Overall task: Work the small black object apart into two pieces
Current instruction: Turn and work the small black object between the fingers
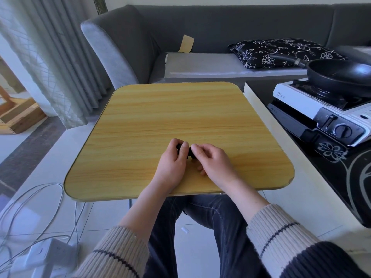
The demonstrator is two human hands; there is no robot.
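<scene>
A small black object (190,152) is held just above the near middle of the yellow wooden table (180,111). My left hand (173,163) grips its left end with fingers curled over the top. My right hand (212,159) pinches its right end from the other side. Only a dark strip shows between the fingers; most of the object is hidden, and I cannot tell whether it is in one piece.
A white portable gas stove (321,109) with a black frying pan (341,72) stands on the counter at the right. A grey sofa (200,29) with a patterned black cushion (281,52) lies behind the table. Cables and a power strip (48,255) lie on the floor at the left.
</scene>
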